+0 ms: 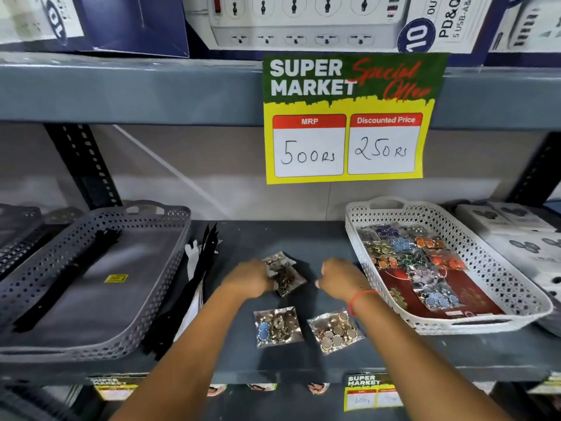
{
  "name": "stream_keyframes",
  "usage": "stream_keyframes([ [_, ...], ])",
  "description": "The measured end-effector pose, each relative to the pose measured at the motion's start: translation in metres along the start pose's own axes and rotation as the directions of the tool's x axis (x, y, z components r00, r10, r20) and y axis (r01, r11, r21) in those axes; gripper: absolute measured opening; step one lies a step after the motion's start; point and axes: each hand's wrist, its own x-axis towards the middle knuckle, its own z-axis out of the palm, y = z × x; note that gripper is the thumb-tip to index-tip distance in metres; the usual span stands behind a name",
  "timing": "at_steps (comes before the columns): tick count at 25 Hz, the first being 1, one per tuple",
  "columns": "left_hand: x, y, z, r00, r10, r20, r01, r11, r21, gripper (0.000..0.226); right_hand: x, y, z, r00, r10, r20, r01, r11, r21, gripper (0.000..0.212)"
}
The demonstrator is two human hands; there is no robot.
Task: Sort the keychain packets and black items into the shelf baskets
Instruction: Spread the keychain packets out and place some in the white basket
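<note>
My left hand point(247, 278) grips clear keychain packets point(285, 273) lying on the dark shelf between the two baskets. Just to the right, my right hand point(341, 276) is curled shut with nothing visible in it. Two more keychain packets point(277, 326) point(335, 331) lie on the shelf nearer to me. The white basket point(522, 294) on the right holds several colourful keychain packets point(403, 247). The grey basket point(164, 271) on the left holds long black items point(69, 275). More black items point(194, 287) lie on the shelf beside it.
A yellow and green price sign point(349, 117) hangs from the upper shelf edge point(136, 92). White boxes point(522, 235) stand to the right of the white basket. Another dark basket point(18, 232) sits at the far left. Price labels point(370, 393) line the front edge.
</note>
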Motion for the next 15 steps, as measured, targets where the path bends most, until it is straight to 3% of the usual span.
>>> stream_keyframes([
  [3,0.032,0.003,-0.003,0.963,-0.089,-0.256,0.039,0.980,-0.194,0.028,0.015,-0.023,0.025,0.998,0.048,0.043,-0.052,0.993,0.103,0.049],
  [5,0.050,0.001,-0.001,0.967,-0.120,-0.223,0.054,0.958,-0.281,0.042,0.018,-0.034,0.038,0.992,0.124,0.014,-0.125,0.986,0.115,0.052],
  [8,0.066,-0.007,0.009,0.987,-0.133,-0.094,0.109,0.967,-0.229,0.057,0.022,-0.038,0.044,0.973,0.229,0.014,-0.225,0.943,0.244,0.052],
  [11,0.074,-0.009,0.013,0.978,-0.180,-0.103,0.141,0.941,-0.307,0.031,0.031,-0.034,0.044,0.965,0.252,0.075,-0.261,0.894,0.363,0.046],
  [13,0.065,-0.006,0.006,0.961,-0.264,-0.084,0.178,0.819,-0.545,0.013,0.040,-0.029,0.044,0.966,0.246,0.075,-0.252,0.848,0.466,0.035],
  [15,0.053,-0.006,-0.001,0.931,-0.363,0.026,0.251,0.590,-0.767,0.028,0.042,-0.025,0.036,0.963,0.249,0.099,-0.255,0.744,0.617,0.017],
])
